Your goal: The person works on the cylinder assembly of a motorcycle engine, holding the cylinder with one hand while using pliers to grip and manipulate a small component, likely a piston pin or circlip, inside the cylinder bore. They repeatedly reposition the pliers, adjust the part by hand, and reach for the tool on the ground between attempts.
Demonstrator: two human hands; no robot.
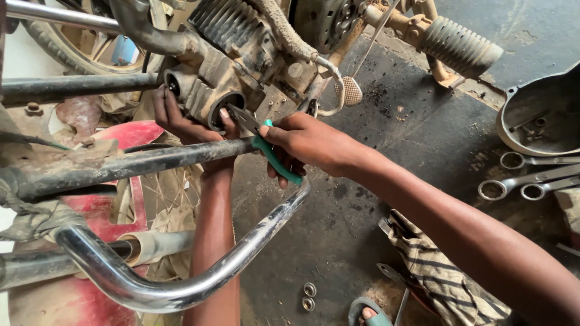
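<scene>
1. While the right hand wraps its fingers tight around the green-handled pliers, the rubbery grips run down and to the right out of the fist and the metal nose points up-left.
2. Nose tips sit right at the round opening in the mud-caked engine casing; what they bite on, if anything, is too small to make out.
3. Left hand comes up from below, forearm vertical, fingers curled against the casing beside that same opening, thumb tip at its rim; no tool shows in it.
4. Casing is ribbed cast metal, crusted brown, with a dusty hose snaking over it.
5. Out front, a shiny chrome crash bar bends in a smooth curve, and a dull dirty tube crosses the left wrist, hiding part of it.
6. Off right on the dark oily floor: ring spanners, a grey metal cover cut off by the edge, a striped rag.
</scene>
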